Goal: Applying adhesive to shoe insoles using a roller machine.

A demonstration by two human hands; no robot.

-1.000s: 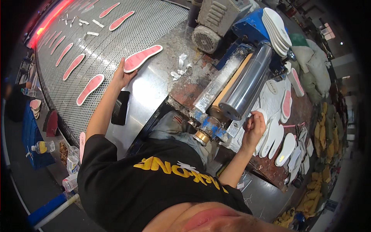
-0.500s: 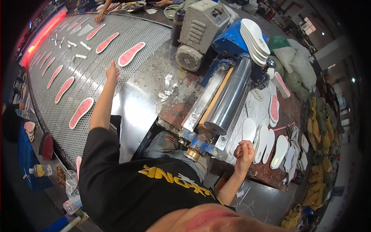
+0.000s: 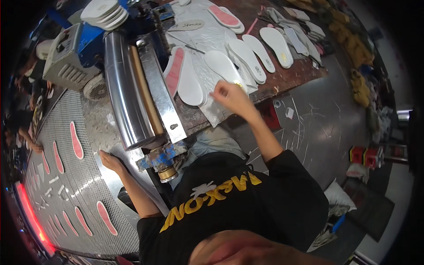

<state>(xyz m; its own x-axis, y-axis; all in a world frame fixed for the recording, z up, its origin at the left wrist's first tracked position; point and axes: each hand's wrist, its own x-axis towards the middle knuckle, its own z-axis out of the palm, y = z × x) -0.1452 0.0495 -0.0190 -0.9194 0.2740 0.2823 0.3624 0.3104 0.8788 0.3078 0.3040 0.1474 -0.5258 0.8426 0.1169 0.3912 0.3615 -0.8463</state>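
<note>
My right hand point(image 3: 234, 100) has its fingers curled beside the lower end of a white insole point(image 3: 221, 64) on a plastic-covered bench. What the fingers hold, if anything, is hidden. Just left of it lie another white insole point(image 3: 191, 81) and a pink-topped insole point(image 3: 174, 75), next to a metal plate. My left hand point(image 3: 112, 161) is stretched out, open, over the metal ledge between the roller machine and the perforated belt point(image 3: 90, 183). Pink insoles with white rims, such as the nearest one point(image 3: 76, 140), lie in rows on that belt.
Between my arms stands a machine with a steel roller point(image 3: 126, 88) and a flat metal plate point(image 3: 163, 88). Stacked white insoles point(image 3: 106, 13) rest on top. More white insoles point(image 3: 276, 46) lie on the bench's right. Another person's hand point(image 3: 36, 147) is by the belt's far end.
The view has turned toward the bench on the right. My right hand has moved in among the white insoles. My left hand has drawn back from the pink insole on the belt.
</note>
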